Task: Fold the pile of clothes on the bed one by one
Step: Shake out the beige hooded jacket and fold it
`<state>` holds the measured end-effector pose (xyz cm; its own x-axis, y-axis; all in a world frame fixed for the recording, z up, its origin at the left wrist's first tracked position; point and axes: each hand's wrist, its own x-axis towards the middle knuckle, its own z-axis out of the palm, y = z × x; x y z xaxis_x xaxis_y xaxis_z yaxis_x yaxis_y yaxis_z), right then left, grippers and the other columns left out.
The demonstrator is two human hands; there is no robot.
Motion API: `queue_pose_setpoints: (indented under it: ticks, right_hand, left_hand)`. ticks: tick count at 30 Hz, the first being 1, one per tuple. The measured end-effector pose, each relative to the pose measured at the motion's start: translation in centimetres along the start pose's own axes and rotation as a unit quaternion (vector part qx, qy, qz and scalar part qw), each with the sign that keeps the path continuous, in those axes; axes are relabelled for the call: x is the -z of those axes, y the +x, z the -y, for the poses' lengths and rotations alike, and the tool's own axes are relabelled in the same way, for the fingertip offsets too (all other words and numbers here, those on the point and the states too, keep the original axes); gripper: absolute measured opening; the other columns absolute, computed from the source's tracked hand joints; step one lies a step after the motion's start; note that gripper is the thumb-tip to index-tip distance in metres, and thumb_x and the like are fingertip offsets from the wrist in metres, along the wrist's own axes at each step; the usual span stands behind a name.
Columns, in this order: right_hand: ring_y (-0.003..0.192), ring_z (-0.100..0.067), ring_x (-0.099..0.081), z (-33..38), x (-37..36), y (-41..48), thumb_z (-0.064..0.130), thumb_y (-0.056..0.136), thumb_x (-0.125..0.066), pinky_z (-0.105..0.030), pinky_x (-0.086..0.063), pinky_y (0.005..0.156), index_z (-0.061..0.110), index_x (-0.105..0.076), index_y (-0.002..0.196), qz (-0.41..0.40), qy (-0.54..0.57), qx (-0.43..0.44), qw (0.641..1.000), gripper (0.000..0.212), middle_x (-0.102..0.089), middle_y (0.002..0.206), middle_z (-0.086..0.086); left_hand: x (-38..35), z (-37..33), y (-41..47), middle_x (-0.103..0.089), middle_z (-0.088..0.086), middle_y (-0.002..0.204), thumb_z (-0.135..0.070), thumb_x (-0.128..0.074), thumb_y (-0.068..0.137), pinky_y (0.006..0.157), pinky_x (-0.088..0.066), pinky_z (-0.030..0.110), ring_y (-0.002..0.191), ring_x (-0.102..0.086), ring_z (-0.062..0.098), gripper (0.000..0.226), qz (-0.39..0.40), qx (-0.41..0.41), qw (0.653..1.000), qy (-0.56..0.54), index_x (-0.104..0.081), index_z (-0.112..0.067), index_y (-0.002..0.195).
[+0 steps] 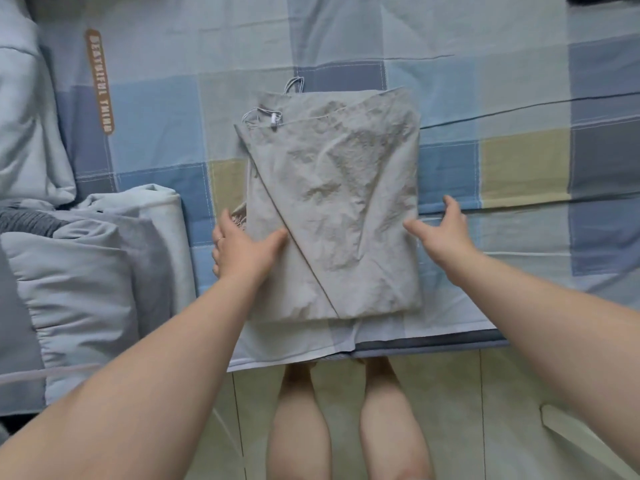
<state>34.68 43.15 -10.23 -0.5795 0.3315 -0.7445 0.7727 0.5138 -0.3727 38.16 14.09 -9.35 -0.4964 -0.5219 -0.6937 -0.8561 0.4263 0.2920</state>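
Right now the grey garment point(346, 188) lies folded into a rough rectangle on the checked bed sheet point(519, 98), near the bed's front edge and directly in front of the person. It is wrinkled across the top layer, with one diagonal fold line running from the upper left down to the lower middle. A drawcord point(265, 114) with a white tip sits on its upper left corner, and another cord loop pokes out past the top edge. The left hand point(239, 247) is on the garment's left edge, about halfway down: thumb flat on top of the fabric, fingers point(218, 244) wrapped around the side and going under, so it grips that edge. There is a ring on one of those fingers. The right hand point(443, 237) is at the right edge, spread wide, thumb pointing in over the fabric, fingers point(450, 204) straight and raised toward the sheet, holding nothing. Can't tell if the thumb actually touches the cloth or only hovers over it. Both forearms are bare. Left of the garment, just beside the left hand, is a folded pale blue duvet point(79, 278); a pillow point(24, 126) lies further back at the left. A brown printed label point(99, 81) is on the sheet, well apart from the garment. Below the bed edge are the tiled floor point(485, 410) and the person's bare legs point(301, 427).
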Motion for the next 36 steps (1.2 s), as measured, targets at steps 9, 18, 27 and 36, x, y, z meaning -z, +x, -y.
queue_pose_setpoints:
  ticks: [9,18,27,36]
  right_hand:
    - [0.101,-0.019,-0.071,0.6,-2.2,2.6,0.032,0.081,-0.082,-0.039,-0.055,0.096,0.014,-0.063,0.123,0.104,0.182,-0.031,0.977,0.049,-0.073,0.114,-0.002]
    - [0.089,-0.022,-0.072,6.1,3.8,-1.8,0.009,0.09,-0.07,-0.032,-0.057,0.072,0.013,-0.067,0.118,0.162,0.255,-0.039,0.953,0.029,-0.075,0.105,-0.006]
    - [0.095,-0.021,-0.068,18.1,13.8,-7.2,0.021,0.094,-0.063,-0.032,-0.053,0.081,0.011,-0.064,0.129,0.142,0.28,0.104,0.944,0.036,-0.072,0.113,-0.005]
    - [0.108,-0.02,-0.06,11.4,8.0,-5.4,0.071,0.078,-0.066,-0.039,-0.028,0.092,0.019,-0.056,0.136,0.096,0.182,-0.045,0.978,0.078,-0.063,0.126,0.003]
  left_hand:
    - [0.3,-1.4,3.1,-0.062,-0.005,0.117,-0.053,-0.082,0.075,0.092,-0.052,0.037,0.103,-0.063,0.017,0.064,0.057,-0.049,0.994,-0.082,-0.057,-0.02,0.123]
    - [5.3,-5.0,-1.0,-0.074,0.001,0.094,-0.03,-0.078,0.087,0.074,-0.052,0.034,0.087,-0.069,0.024,0.013,0.158,0.015,0.96,-0.232,-0.07,-0.02,0.09]
    - [15.3,-15.4,-6.4,-0.067,-0.011,0.081,-0.016,-0.064,0.094,0.068,-0.039,0.024,0.073,-0.061,0.006,0.009,0.136,-0.116,0.924,-0.337,-0.067,-0.02,0.087]
    - [7.9,-8.2,-3.8,-0.063,-0.004,0.086,-0.049,-0.075,0.086,0.071,-0.045,0.029,0.084,-0.059,0.016,0.035,0.067,-0.034,0.97,-0.232,-0.065,-0.016,0.083]
